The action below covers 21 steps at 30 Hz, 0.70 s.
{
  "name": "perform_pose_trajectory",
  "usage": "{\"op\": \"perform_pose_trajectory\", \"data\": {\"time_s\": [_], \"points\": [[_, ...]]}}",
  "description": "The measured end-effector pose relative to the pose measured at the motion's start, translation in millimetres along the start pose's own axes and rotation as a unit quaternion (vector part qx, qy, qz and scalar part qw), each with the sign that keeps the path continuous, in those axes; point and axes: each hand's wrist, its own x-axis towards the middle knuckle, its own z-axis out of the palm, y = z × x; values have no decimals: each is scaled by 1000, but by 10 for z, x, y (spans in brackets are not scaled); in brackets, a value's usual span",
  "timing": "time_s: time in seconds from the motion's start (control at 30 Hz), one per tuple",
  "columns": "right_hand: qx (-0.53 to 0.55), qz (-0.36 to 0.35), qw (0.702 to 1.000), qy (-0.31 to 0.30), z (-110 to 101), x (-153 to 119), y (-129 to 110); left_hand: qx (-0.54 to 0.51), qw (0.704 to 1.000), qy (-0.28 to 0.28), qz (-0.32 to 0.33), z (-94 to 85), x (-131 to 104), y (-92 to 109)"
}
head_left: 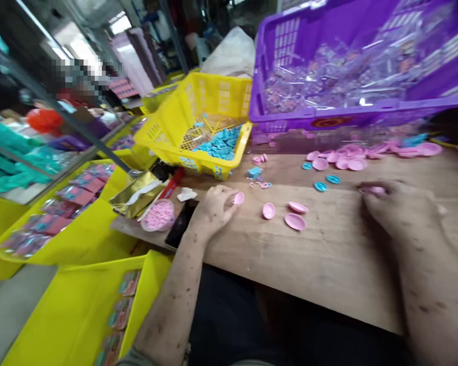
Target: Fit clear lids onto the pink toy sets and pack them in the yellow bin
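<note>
Between the thumb and fingers of my left hand point(216, 208) is a small pink cup point(238, 198), just above the wooden table point(328, 254). Another pink cup point(268, 211) lies to its right, followed by two oval pink pieces point(295, 221). Over the right part of the table, my right hand point(391, 203) pinches a pink piece point(374, 190), partly hidden by the fingers. Near it lie two blue discs point(321, 186), with a third farther back. A heap of pink pieces point(347, 156) spreads along the back.
A yellow basket point(221, 165) with blue pieces stands behind my left hand. Back right is a purple crate point(328, 114) of clear bags. Left are a round tub point(158, 215) of pink bits, a black tray and yellow bins point(72, 300) of packed items.
</note>
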Motion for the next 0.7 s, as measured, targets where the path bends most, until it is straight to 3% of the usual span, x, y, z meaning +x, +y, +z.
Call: {"op": "perform_pose_trajectory", "data": {"time_s": [0.07,0.13,0.2,0.27,0.43,0.6,0.7], "points": [[7,24,1000,-7,17,48,93,26,998,33,-39,-253,-145,-76],[37,36,999,-8,-1,80,152,65,989,52,-118,-574,-330,-247],[74,53,996,19,-49,69,136,113,967,27,-226,-865,-521,-482],[129,79,988,45,-116,15,47,139,946,-16,-294,-1052,-669,-709],[270,93,958,24,-206,-130,-179,141,937,-66,-314,-1124,-782,-975],[335,107,936,22,-155,-123,-156,141,940,-47,-307,-1171,-824,-1200],[385,119,915,16,-159,-115,-145,95,942,-66,-316,-1198,-872,-1390]]}}
